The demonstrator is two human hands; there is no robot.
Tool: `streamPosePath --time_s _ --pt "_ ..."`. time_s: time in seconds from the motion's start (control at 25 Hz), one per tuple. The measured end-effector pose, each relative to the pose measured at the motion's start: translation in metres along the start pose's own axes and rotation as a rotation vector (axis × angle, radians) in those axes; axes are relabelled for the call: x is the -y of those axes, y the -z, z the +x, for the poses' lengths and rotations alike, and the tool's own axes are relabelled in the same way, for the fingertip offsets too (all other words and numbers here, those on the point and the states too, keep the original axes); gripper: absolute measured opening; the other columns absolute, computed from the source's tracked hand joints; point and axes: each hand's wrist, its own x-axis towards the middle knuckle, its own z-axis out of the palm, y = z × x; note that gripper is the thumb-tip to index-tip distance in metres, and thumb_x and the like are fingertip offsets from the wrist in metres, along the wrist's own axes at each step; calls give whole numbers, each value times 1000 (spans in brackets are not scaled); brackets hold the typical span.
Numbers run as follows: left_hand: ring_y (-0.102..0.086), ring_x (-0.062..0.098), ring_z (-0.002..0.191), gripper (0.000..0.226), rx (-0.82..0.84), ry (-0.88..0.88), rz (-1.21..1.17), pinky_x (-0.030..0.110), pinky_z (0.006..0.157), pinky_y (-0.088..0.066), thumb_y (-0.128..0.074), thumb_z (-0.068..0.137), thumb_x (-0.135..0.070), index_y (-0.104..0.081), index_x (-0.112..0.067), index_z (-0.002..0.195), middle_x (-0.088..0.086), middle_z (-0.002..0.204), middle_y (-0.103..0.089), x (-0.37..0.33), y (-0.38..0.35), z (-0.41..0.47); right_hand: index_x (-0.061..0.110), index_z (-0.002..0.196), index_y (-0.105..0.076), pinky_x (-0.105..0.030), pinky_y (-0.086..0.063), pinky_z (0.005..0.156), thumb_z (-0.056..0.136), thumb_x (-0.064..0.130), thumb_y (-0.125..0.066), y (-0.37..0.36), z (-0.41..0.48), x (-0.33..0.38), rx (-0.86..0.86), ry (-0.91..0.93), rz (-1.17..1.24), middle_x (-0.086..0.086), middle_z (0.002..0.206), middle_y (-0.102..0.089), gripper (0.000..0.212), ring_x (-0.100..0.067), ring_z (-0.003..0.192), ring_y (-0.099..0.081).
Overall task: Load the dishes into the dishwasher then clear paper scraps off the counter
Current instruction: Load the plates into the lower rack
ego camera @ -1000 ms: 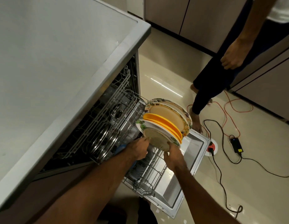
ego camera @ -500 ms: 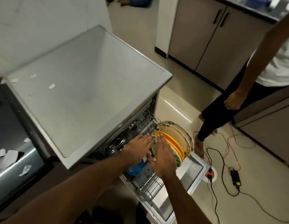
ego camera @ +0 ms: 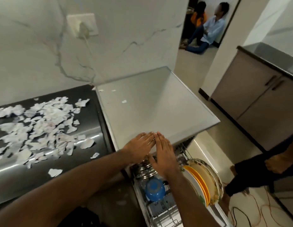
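Now that both hands are off the plates, loading looks done on my end. Left hand (ego camera: 139,145) and right hand (ego camera: 164,157) are empty, fingers straight, fingertips meeting over the front edge of the dishwasher top (ego camera: 155,99); can't tell if they touch it. A second ago they gripped a plate in the lower rack (ego camera: 165,217). Plates (ego camera: 204,181) now stand on edge there unaided: round, glossy, floral-rimmed ones sandwiching orange ones. Blue bowl (ego camera: 154,188) sits just beside them, stacked steel pieces (ego camera: 143,171) behind it. Rack is pulled out, so my call: push in, shut, then scraps. Paper scraps (ego camera: 41,125): white, torn, irregular, some crumpled, spread over the dark glossy counter (ego camera: 14,182); a few strays on the matte grey top.
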Motion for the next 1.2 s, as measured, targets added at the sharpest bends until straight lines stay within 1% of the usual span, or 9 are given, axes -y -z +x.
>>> streamPosePath --time_s 0.16,0.24,0.36,0.52,0.68,0.84,0.96,1.08,1.2 --pt "-39 34 148 82 1 178 26 48 121 -34 -70 90 -46 -41 -4 154 18 160 -40 65 -3 -78 13 168 -7 -46 -18 130 101 60 -46 -25 57 80 91 153 36 -4 176 -10 90 -17 162 -9" --pt "-36 33 150 78 -5 283 10 47 123 -31 -60 96 -48 -35 -4 157 17 162 -36 99 -11 -126 21 169 -2 -47 -23 129 100 62 -51 -41 82 131 196 227 58 0 176 -10 94 -20 161 -15" --pt "-25 30 154 76 85 478 -64 44 126 -24 -49 101 -47 -24 -7 161 14 167 -27 140 -22 -202 34 166 -3 -47 -35 124 94 55 -69 -67 108 213 349 279 75 4 174 -18 100 -28 154 -34" --pt "-20 29 156 89 248 726 -128 44 126 -23 -69 93 -36 -19 -8 162 14 170 -16 171 -32 -307 25 167 -11 -48 -35 122 94 46 -73 -108 123 316 523 400 -75 -3 172 -24 98 -33 152 -37" --pt "-35 30 148 78 310 978 -197 44 120 -35 -73 90 -31 -35 -11 155 14 164 -29 192 -44 -404 15 158 -34 -48 -42 116 93 51 -72 -155 133 395 660 446 -282 -11 162 -39 84 -33 145 -44" --pt "-49 33 136 67 365 1267 -248 46 109 -47 -68 93 -28 -40 -7 150 17 157 -37 200 -64 -488 11 160 -30 -49 -38 118 88 54 -76 -188 144 446 762 417 -479 -19 162 -35 96 -38 147 -39" --pt "-58 28 122 55 417 1438 -247 41 98 -54 -68 92 -25 -48 -8 141 13 139 -52 201 -73 -530 4 164 -18 -53 -32 122 85 47 -83 -197 149 473 805 354 -599 -27 167 -19 111 -45 153 -28" --pt "-60 24 114 43 491 1564 -248 36 90 -53 -64 96 -23 -51 -10 134 10 129 -56 208 -83 -557 -2 164 -12 -59 -24 125 91 39 -80 -214 152 492 877 380 -725 -35 168 -5 109 -54 155 -15" --pt "-60 25 114 37 476 1615 -265 36 89 -53 -60 98 -22 -52 -11 132 9 128 -56 216 -93 -567 -5 163 -7 -62 -20 126 90 38 -80 -226 155 494 903 366 -782 -39 167 2 112 -58 154 -8"
